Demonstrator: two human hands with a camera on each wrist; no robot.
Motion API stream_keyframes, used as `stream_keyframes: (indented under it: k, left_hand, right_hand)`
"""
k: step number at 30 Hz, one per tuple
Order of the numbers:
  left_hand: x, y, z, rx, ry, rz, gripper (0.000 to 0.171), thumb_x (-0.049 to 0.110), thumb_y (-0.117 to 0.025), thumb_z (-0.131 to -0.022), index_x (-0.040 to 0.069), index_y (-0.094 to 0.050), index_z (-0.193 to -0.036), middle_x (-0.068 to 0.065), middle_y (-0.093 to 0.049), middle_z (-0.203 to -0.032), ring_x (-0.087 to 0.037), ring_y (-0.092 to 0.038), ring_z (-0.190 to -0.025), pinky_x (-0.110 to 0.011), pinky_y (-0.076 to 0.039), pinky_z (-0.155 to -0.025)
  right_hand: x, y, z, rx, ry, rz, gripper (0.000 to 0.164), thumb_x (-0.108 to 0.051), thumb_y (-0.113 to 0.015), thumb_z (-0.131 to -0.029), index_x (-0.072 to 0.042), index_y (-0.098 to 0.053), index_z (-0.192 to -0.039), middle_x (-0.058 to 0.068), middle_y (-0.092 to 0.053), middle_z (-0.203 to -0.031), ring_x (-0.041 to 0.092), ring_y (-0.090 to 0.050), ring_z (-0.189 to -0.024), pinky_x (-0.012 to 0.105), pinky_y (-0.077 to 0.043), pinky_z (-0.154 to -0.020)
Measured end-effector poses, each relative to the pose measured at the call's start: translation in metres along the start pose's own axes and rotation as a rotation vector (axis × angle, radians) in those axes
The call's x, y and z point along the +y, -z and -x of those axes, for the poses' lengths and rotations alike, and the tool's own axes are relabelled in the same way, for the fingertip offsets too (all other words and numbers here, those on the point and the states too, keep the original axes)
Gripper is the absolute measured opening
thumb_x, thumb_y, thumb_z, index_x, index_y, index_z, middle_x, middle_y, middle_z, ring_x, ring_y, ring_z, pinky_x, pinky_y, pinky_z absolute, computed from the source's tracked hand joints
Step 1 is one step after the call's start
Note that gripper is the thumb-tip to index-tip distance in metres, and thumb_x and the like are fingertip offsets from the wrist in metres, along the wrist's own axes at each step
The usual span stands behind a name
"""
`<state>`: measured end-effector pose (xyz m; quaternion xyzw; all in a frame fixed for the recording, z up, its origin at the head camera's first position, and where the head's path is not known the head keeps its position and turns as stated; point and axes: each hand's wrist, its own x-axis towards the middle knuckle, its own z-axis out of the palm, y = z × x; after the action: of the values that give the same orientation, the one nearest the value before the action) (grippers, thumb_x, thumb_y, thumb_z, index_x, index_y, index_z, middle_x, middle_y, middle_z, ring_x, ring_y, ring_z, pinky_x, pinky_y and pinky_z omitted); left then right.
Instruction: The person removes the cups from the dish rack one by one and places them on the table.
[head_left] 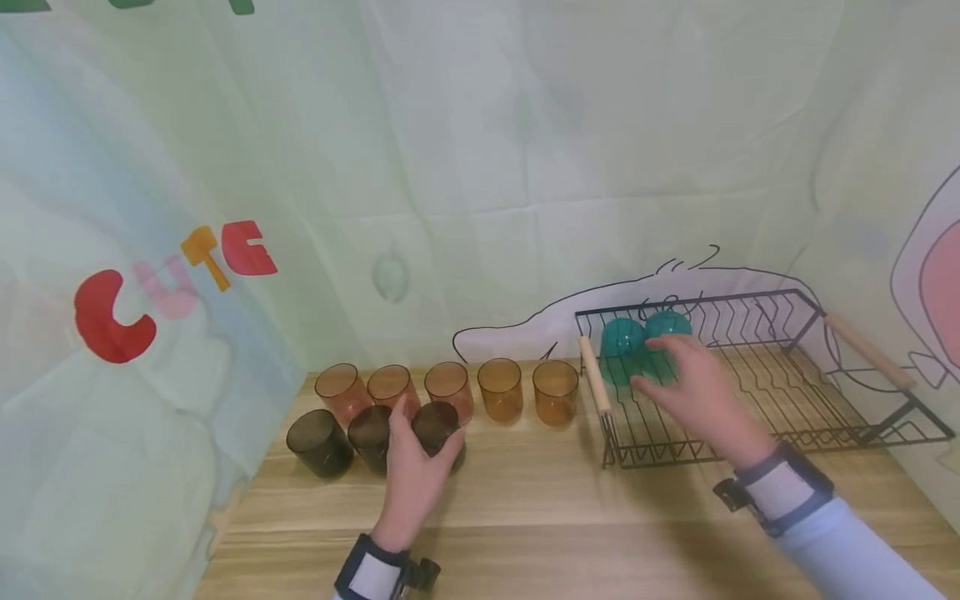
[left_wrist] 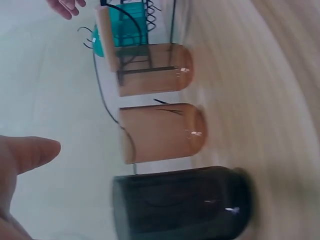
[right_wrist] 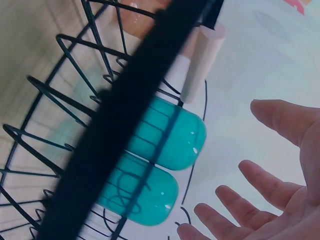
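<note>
Two teal glasses (head_left: 623,338) stand upside down, side by side, at the back left of the black wire dish rack (head_left: 738,442). Just in front of them my right hand (head_left: 701,392) hovers with its fingers spread; in the right wrist view it is apart from the glasses. My left hand (head_left: 415,471) is over the rightmost of three dark glasses (head_left: 437,423), thumb and fingers parted around its rim. In the left wrist view the thumb (left_wrist: 37,152) stands away from the dark glass (left_wrist: 185,202). The left fingers are hidden there.
Behind the dark glasses stand three pinkish glasses (head_left: 341,392). Two amber glasses (head_left: 555,392) continue that row up to the rack's left wooden handle (head_left: 596,375). The wooden table (head_left: 540,533) meets a printed cloth backdrop (head_left: 465,167) at the back and sides.
</note>
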<state>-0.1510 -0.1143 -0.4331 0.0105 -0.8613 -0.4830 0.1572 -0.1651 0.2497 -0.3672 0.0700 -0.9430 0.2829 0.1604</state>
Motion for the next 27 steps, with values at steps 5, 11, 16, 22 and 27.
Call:
stream_keyframes:
  k: [5,11,16,22,27]
  left_hand:
    - [0.028,0.004,0.0,0.043,-0.118,-0.034,0.093,0.045,-0.07,-0.08,0.013,-0.016,-0.148,-0.01,-0.026,-0.151,-0.024,-0.029,-0.138,-0.046,-0.031,-0.112]
    - [0.058,0.002,0.002,0.035,-0.198,-0.06,0.088,0.047,-0.066,-0.082,0.018,-0.018,-0.148,-0.005,-0.022,-0.154,-0.022,-0.021,-0.142,-0.049,-0.026,-0.114]
    - [0.073,-0.009,0.005,-0.029,-0.229,-0.037,0.085,0.05,-0.065,-0.082,0.023,-0.019,-0.148,-0.001,-0.018,-0.156,-0.022,-0.019,-0.143,-0.05,-0.026,-0.114]
    - [0.076,-0.026,0.01,-0.102,-0.264,-0.047,0.083,0.048,-0.066,-0.082,0.032,-0.018,-0.148,0.003,-0.013,-0.157,-0.021,-0.015,-0.145,-0.051,-0.028,-0.112]
    - [0.072,-0.039,0.012,-0.188,-0.29,-0.069,0.085,0.043,-0.068,-0.082,0.04,-0.013,-0.147,0.004,-0.012,-0.157,-0.025,-0.013,-0.145,-0.058,-0.027,-0.11]
  right_hand:
    - [-0.002,0.01,-0.006,0.043,0.028,0.007,0.061,-0.03,-0.072,-0.08,-0.002,-0.049,-0.129,0.02,-0.049,-0.133,0.037,-0.048,-0.118,0.057,-0.043,-0.097]
    - [-0.001,0.025,-0.014,0.039,0.005,0.019,0.064,-0.034,-0.072,-0.081,-0.004,-0.047,-0.132,0.02,-0.049,-0.133,0.036,-0.052,-0.11,0.056,-0.047,-0.09]
    - [0.003,0.036,-0.021,0.015,-0.025,0.03,0.069,-0.04,-0.071,-0.08,-0.005,-0.045,-0.134,0.022,-0.043,-0.138,0.042,-0.042,-0.123,0.063,-0.039,-0.097]
    - [0.009,0.043,-0.031,-0.026,-0.044,0.08,0.075,-0.04,-0.074,-0.077,-0.004,-0.043,-0.136,0.023,-0.04,-0.14,0.043,-0.037,-0.127,0.064,-0.035,-0.1]
    - [0.017,0.042,-0.038,-0.079,-0.088,0.105,0.081,-0.037,-0.076,-0.076,-0.005,-0.038,-0.14,0.026,-0.033,-0.144,0.047,-0.032,-0.129,0.066,-0.033,-0.1]
